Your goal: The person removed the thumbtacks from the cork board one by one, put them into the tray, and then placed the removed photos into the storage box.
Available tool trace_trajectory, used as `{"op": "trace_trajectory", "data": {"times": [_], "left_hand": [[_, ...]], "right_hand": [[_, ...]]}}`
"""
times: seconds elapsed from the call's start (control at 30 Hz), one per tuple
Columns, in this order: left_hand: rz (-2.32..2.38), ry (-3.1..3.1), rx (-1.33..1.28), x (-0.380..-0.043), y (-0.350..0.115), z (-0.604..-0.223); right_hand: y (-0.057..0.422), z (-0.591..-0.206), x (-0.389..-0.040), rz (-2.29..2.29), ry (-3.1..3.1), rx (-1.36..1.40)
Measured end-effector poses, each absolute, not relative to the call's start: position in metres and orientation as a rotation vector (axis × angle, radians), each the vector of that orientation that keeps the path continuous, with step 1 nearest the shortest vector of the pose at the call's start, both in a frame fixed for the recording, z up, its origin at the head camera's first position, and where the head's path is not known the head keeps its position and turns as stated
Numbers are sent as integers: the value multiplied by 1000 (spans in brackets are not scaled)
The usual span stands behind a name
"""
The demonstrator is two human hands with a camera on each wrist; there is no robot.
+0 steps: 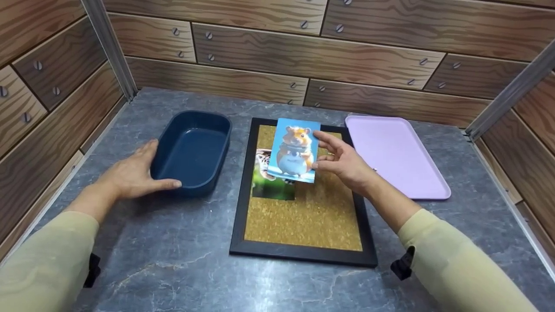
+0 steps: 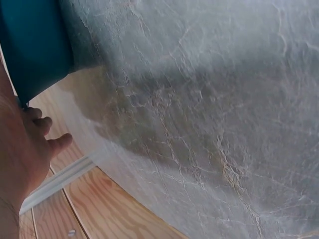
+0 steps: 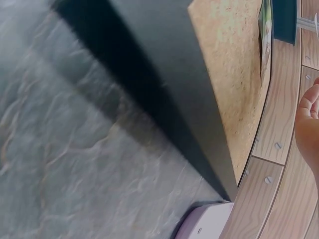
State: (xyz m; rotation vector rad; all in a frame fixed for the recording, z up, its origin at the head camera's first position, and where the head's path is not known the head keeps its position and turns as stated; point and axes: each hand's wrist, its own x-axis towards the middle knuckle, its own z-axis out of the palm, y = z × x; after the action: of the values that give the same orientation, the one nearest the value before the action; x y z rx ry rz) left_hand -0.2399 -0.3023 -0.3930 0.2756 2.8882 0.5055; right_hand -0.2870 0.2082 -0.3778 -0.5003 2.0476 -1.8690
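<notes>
My right hand [image 1: 342, 162] pinches the right edge of a picture card [image 1: 295, 149] showing a cartoon hamster on blue. The card overlaps a black-framed cork board [image 1: 303, 225] in the head view. Partly hidden behind it, a second picture [image 1: 271, 188] with green and a striped animal lies on the cork's left half. At the left, my left hand [image 1: 132, 173] rests against the near left corner of a dark blue plastic bin [image 1: 190, 186], thumb along its near side and fingers along its left side. Only part of my right hand [image 3: 309, 117] shows in the right wrist view.
A lilac tray [image 1: 403, 160] lies right of the board, with a small shiny thing [image 1: 375, 170] at its near left side by my wrist. Wood-patterned walls [image 1: 260, 47] enclose the grey marbled table [image 1: 182, 268] at the back and both sides.
</notes>
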Motion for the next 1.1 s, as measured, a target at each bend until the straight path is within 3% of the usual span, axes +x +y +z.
{"op": "trace_trajectory", "data": {"times": [1.1], "left_hand": [[514,2854,260,-241,-304,-390]], "right_hand": [[127,-355,-305,-1969,1915,-598]]}}
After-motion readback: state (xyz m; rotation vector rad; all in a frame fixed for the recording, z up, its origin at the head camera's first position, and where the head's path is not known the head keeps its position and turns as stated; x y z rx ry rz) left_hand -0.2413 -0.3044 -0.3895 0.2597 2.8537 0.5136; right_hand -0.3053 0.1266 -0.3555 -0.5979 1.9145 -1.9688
